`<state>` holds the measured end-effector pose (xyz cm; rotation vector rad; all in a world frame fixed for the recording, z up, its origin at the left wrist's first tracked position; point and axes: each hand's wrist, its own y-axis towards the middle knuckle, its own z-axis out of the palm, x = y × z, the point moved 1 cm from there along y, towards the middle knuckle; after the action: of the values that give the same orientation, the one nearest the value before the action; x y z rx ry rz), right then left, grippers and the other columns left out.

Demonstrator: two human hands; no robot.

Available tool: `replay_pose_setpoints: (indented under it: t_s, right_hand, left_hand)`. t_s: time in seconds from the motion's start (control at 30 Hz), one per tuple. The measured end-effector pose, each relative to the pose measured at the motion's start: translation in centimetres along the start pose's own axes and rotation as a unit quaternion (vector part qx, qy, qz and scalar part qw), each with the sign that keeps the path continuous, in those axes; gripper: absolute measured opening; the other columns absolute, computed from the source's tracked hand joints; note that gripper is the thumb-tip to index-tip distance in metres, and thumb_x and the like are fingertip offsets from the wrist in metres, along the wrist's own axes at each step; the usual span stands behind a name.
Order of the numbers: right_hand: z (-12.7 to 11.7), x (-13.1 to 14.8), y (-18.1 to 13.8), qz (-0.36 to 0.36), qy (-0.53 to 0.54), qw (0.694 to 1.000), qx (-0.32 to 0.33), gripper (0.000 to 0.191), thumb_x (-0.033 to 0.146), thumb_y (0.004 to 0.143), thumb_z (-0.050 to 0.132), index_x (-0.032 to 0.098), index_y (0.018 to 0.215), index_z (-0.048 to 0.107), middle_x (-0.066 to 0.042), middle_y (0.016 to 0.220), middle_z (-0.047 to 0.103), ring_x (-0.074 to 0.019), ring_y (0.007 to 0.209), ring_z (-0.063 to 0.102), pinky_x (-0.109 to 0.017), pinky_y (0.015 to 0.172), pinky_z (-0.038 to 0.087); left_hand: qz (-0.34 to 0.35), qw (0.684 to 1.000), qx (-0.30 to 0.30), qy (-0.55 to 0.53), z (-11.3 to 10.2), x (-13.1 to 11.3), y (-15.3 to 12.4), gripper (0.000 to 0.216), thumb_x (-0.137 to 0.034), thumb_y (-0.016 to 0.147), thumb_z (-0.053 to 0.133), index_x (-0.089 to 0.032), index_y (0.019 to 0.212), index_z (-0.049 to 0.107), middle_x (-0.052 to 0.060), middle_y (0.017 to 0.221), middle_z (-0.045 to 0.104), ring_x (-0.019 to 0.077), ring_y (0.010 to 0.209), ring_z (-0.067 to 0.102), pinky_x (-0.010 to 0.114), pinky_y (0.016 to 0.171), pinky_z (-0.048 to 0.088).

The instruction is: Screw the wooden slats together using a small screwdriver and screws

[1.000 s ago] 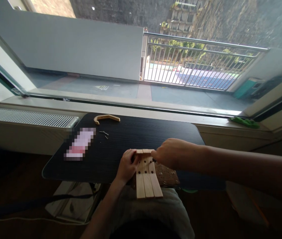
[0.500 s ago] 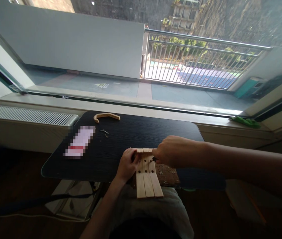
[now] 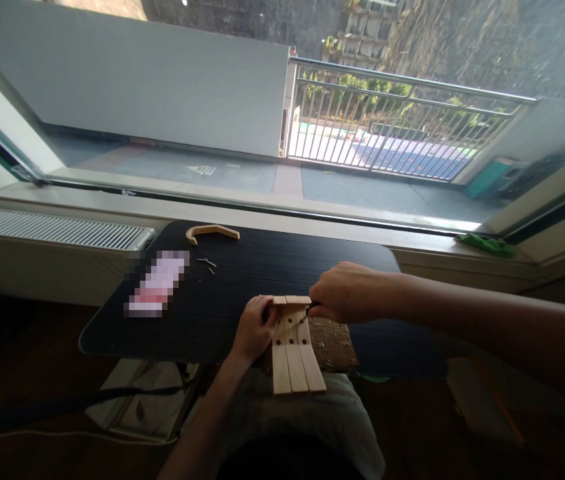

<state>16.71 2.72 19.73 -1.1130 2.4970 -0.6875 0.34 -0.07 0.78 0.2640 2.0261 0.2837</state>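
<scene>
A slatted wooden piece point(image 3: 298, 370) of three pale strips, with several dark holes in it, lies over a worn brown board point(image 3: 335, 343) at the table's near edge. My left hand point(image 3: 254, 330) is closed round its left edge, the fingertips partly hidden. From the right, my right hand point(image 3: 337, 291) is wrapped round the dark handle of what looks like a screwdriver point(image 3: 313, 305). Its slanting tip meets the upper hole of the right strip. The handle is mostly covered by my fingers.
On the black table point(image 3: 262, 260) lie a curved wooden piece point(image 3: 212, 230), several small screws point(image 3: 207, 263) and a blurred-out pink and white item point(image 3: 160, 283). Behind stand a window sill point(image 3: 312, 230) with a green cloth point(image 3: 486, 245) and a radiator point(image 3: 57, 230).
My right hand has shifted slightly up and its grip has turned, with the screwdriver's shaft now showing more. The left hand still holds the wooden piece. The whole view has moved a little.
</scene>
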Motion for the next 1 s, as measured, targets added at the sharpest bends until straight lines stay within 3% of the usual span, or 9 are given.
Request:
replay_pose_setpoints:
  t_s: [0.63,0.73,0.83,1.0]
  right_hand:
    - [0.8,0.1,1.1,0.138,0.081,0.987,-0.002,0.052,0.052,0.096,0.037,0.015,0.094,0.074,-0.016,0.087,0.074,-0.0271,0.087,0.069,-0.033,0.065,0.046]
    - [0.7,0.3,1.1,0.134,0.054,0.989,-0.001,0.051,0.048,0.097,0.035,0.014,0.092,0.072,-0.017,0.087,0.073,-0.0276,0.086,0.069,-0.033,0.064,0.045]
    - [0.6,0.3,0.5,0.119,0.017,0.992,-0.021,0.041,0.043,0.094,0.043,0.011,0.106,0.064,-0.017,0.087,0.072,-0.0291,0.081,0.069,-0.033,0.058,0.042]
    - [0.6,-0.1,-0.8,0.075,0.055,0.996,0.002,0.032,0.03,0.091,0.047,0.011,0.116,0.054,-0.012,0.082,0.071,-0.0255,0.073,0.067,-0.03,0.052,0.035]
  left_hand:
    - [0.002,1.0,-0.01,0.009,0.1,-0.3,0.0,0.015,-0.028,0.087,0.052,-0.019,0.078,0.059,0.005,0.079,0.064,0.0203,0.079,0.06,0.032,0.074,0.048]
    - [-0.001,1.0,-0.01,0.007,0.1,-0.1,0.0,0.014,-0.028,0.087,0.053,-0.019,0.079,0.06,0.005,0.08,0.064,0.0205,0.081,0.06,0.032,0.074,0.048]
    - [-0.002,1.0,-0.005,0.003,0.2,0.1,0.0,0.016,-0.028,0.088,0.052,-0.018,0.079,0.06,0.006,0.08,0.064,0.0207,0.081,0.06,0.033,0.076,0.048]
    - [0.0,1.0,-0.001,0.0,0.1,-0.1,0.1,0.015,-0.026,0.088,0.052,-0.018,0.078,0.06,0.006,0.082,0.065,0.0203,0.083,0.06,0.034,0.078,0.049]
